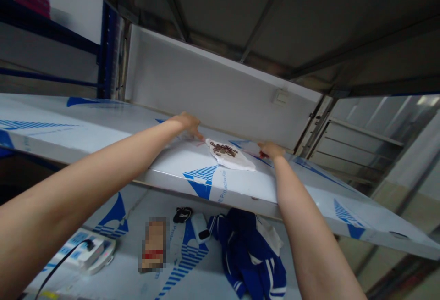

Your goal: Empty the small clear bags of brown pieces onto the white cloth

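A white sheet, paper or cloth, lies on the upper shelf with a pile of small brown loop-shaped pieces on it. My left hand is at the sheet's left end, one digit reaching down beside its corner and the others apart from it. I cannot make out anything held there. To the right of the sheet, my right hand rests low over the shelf, its fingers curled inward. Something small and reddish shows at those fingertips, too unclear to name.
The upper shelf wears blue-printed protective film. Below lie a white power strip with a black cord, a blurred-out upright item, a black small item, a pale-blue device and a blue-and-white garment. A metal shelf hangs overhead.
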A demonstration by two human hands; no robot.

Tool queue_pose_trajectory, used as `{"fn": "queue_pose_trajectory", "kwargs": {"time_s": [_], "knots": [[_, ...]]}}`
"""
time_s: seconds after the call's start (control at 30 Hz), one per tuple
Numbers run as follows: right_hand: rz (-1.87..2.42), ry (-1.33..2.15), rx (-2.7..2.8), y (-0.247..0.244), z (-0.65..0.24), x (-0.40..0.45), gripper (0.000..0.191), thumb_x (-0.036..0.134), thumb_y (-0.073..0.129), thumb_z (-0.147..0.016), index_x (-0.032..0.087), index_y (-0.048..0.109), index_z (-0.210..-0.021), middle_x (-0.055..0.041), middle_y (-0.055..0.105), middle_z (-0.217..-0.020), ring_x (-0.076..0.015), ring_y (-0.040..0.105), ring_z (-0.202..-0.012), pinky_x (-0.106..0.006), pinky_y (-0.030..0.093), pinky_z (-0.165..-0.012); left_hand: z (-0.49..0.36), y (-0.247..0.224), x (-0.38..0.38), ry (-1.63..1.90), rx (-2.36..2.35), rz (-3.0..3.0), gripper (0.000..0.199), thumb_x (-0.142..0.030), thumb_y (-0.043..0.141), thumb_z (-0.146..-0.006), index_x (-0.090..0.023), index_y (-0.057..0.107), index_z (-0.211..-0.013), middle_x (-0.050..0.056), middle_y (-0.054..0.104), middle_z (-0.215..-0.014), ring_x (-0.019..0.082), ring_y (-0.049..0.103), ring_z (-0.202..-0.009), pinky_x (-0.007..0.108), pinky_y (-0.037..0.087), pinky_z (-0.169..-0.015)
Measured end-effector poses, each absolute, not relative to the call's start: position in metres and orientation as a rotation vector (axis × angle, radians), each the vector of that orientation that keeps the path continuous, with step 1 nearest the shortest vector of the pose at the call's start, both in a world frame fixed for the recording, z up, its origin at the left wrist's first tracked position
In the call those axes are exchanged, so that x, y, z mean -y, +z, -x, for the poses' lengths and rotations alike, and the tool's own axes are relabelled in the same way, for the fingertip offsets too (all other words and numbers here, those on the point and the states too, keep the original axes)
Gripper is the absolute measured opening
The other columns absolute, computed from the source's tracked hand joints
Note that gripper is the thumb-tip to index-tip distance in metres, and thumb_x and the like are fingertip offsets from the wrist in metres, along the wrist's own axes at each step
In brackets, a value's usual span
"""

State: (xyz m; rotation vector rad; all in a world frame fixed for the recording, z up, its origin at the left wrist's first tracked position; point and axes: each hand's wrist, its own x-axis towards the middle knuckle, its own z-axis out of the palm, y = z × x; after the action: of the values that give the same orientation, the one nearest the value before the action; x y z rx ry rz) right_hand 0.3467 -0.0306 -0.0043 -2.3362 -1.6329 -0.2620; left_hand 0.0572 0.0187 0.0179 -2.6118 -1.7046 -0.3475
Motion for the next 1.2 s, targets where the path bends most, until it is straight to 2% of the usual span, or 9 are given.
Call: {"fn": "queue_pose_trajectory", "kwargs": {"time_s": [0.1,0.2,0.37,0.47,0.57,0.77,0.93,1.1,1.2], "knots": [[2.469,-0.262,1.508,-0.002,-0.342,0.034,0.039,0.030,0.042,-0.089,0.014,0.069,-0.067,-0.0172,0.069,-0.076,-0.0331,0.063,-0.095,-0.048,0.044,-0.080,-0.049,0.025,-0.022,-0.180,1.840,2.666,0.046,-0.052,0.083,-0.038,-0.013,0.059,-0.047,0.005,0.052,-0.047,0.026,0.059,-0.072,0.030,0.041,-0.070],[2.493,-0.245,1.505,-0.001,-0.339,0.034,0.038,0.032,0.044,-0.089,0.014,0.070,-0.068,-0.0167,0.069,-0.083,-0.0309,0.063,-0.096,-0.045,0.044,-0.083,-0.039,0.022,-0.038,-0.053,1.787,2.700,0.044,-0.043,0.086,-0.028,-0.014,0.055,-0.039,0.002,0.046,-0.037,0.019,0.053,-0.055,0.025,0.040,-0.060],[2.518,-0.166,1.545,-0.001,-0.337,0.029,0.043,0.036,0.045,-0.088,0.016,0.068,-0.059,-0.0139,0.070,-0.085,-0.0244,0.065,-0.086,-0.039,0.046,-0.080,-0.036,0.015,-0.050,0.153,1.688,2.720,0.035,-0.039,0.080,-0.047,-0.015,0.056,-0.040,0.004,0.048,-0.038,0.018,0.050,-0.049,0.026,0.039,-0.056],[2.501,-0.120,1.600,-0.002,-0.339,0.026,0.042,0.035,0.045,-0.088,0.016,0.068,-0.060,-0.0138,0.070,-0.086,-0.0234,0.065,-0.084,-0.036,0.046,-0.077,-0.040,0.016,-0.040,0.082,1.869,2.673,0.043,-0.050,0.075,-0.055,-0.014,0.055,-0.040,0.008,0.052,-0.043,0.021,0.053,-0.053,0.030,0.041,-0.059],[2.479,-0.088,1.626,-0.002,-0.340,0.024,0.040,0.034,0.045,-0.088,0.016,0.070,-0.062,-0.0140,0.071,-0.084,-0.0232,0.065,-0.083,-0.034,0.046,-0.075,-0.043,0.016,-0.031,0.054,1.970,2.674,0.049,-0.056,0.072,-0.056,-0.014,0.053,-0.040,0.008,0.051,-0.043,0.022,0.055,-0.057,0.030,0.042,-0.061],[2.455,-0.033,1.646,-0.004,-0.340,0.023,0.038,0.035,0.047,-0.088,0.016,0.072,-0.067,-0.0123,0.071,-0.077,-0.0215,0.065,-0.080,-0.030,0.046,-0.074,-0.046,0.016,-0.024,0.064,2.052,2.663,0.037,-0.037,0.071,-0.062,-0.014,0.053,-0.040,0.008,0.052,-0.048,0.020,0.051,-0.055,0.033,0.044,-0.063],[2.433,0.031,1.675,-0.004,-0.340,0.021,0.036,0.035,0.049,-0.088,0.014,0.073,-0.072,-0.0107,0.071,-0.073,-0.0186,0.066,-0.075,-0.028,0.046,-0.074,-0.047,0.019,-0.018,0.072,2.087,2.715,0.028,-0.028,0.070,-0.062,-0.014,0.056,-0.042,0.009,0.053,-0.049,0.021,0.052,-0.057,0.035,0.045,-0.063],[2.421,0.103,1.669,-0.004,-0.339,0.020,0.034,0.031,0.048,-0.089,0.012,0.072,-0.073,-0.0095,0.072,-0.075,-0.0152,0.066,-0.073,-0.024,0.046,-0.071,-0.052,0.014,-0.014,0.013,2.122,2.661,0.038,-0.031,0.061,-0.071,-0.015,0.050,-0.038,0.007,0.048,-0.046,0.019,0.050,-0.054,0.033,0.045,-0.064],[2.409,0.142,1.668,-0.004,-0.338,0.021,0.032,0.026,0.047,-0.089,0.012,0.071,-0.074,-0.0089,0.072,-0.081,-0.0135,0.066,-0.073,-0.021,0.046,-0.068,-0.052,0.014,-0.013,0.050,2.132,2.656,0.038,-0.025,0.059,-0.073,-0.015,0.048,-0.038,0.005,0.047,-0.047,0.018,0.051,-0.056,0.031,0.045,-0.068]]}}
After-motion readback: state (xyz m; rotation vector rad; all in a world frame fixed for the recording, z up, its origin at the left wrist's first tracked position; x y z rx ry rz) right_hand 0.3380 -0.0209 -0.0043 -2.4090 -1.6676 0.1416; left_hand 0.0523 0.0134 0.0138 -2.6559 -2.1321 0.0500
